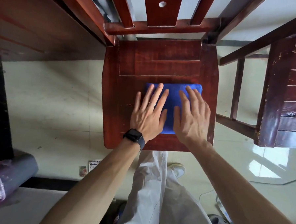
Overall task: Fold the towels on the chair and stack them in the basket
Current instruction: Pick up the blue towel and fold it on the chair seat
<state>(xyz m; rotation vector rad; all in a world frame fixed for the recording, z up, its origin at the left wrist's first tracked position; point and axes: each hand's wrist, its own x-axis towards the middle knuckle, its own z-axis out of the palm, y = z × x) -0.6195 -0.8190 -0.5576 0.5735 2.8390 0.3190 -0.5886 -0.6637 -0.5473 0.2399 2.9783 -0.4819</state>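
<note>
A blue towel [172, 99], folded into a small rectangle, lies on the front half of the dark red wooden chair seat [160, 61]. My left hand [149, 112] rests flat on the towel's left side with fingers spread; it wears a ring and a black watch. My right hand [191, 117] lies flat on the towel's right side, fingers apart. Both palms press down and grip nothing. Much of the towel is hidden under the hands. No basket is in view.
The chair back [159, 14] rises at the far side. A dark wooden cabinet [287, 95] stands to the right, a wooden table edge [45, 21] to the left. A rolled grey mat [8, 176] lies at lower left. My legs in pale trousers stand before the chair.
</note>
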